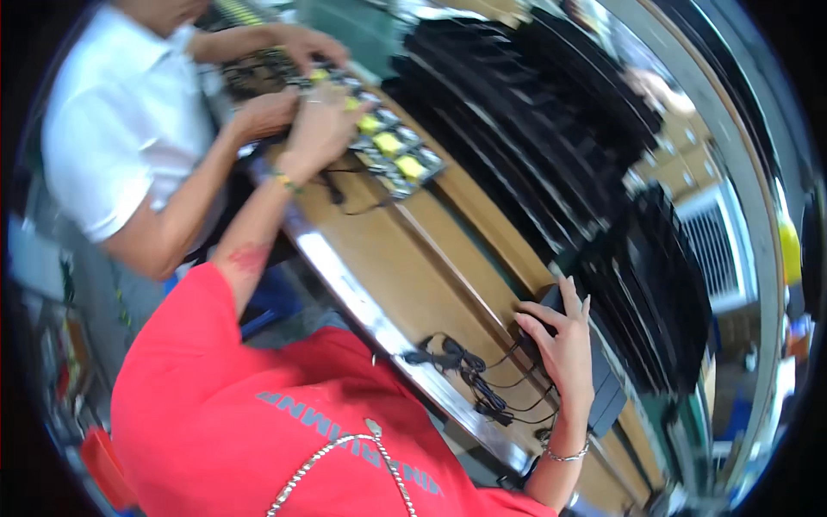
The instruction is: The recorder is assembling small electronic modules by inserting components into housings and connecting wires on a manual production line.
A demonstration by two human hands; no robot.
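Your two hands were well apart over a tan workbench [366, 250]. Your left hand [326, 125] reached to the far left, over the near end of a co-worker's hands [265, 114], at a row of small parts with yellow blocks [388, 142]. Blur hid its fingertips, so whether it gripped a part cannot be told. Your right hand [562, 340] was on the other side, its thumb and forefinger tips close together and the other fingers raised; whether anything was pinched between them cannot be told.

The parts looked light, stiff and rather fragile, likely best taken by their outer edges or the yellow blocks. The dark grey boxes [607, 401] looked rigid and smooth, perhaps a little slippery, and probably best held by opposite sides. The black cables [469, 366] looked light, soft and apt to snag; a bundled middle seemed the surest hold.

The row lay under and just beside your left hand, running toward the bench's middle. The boxes lay beneath and beside your right hand and wrist, and the cables lay loose to its left, nearer your body.
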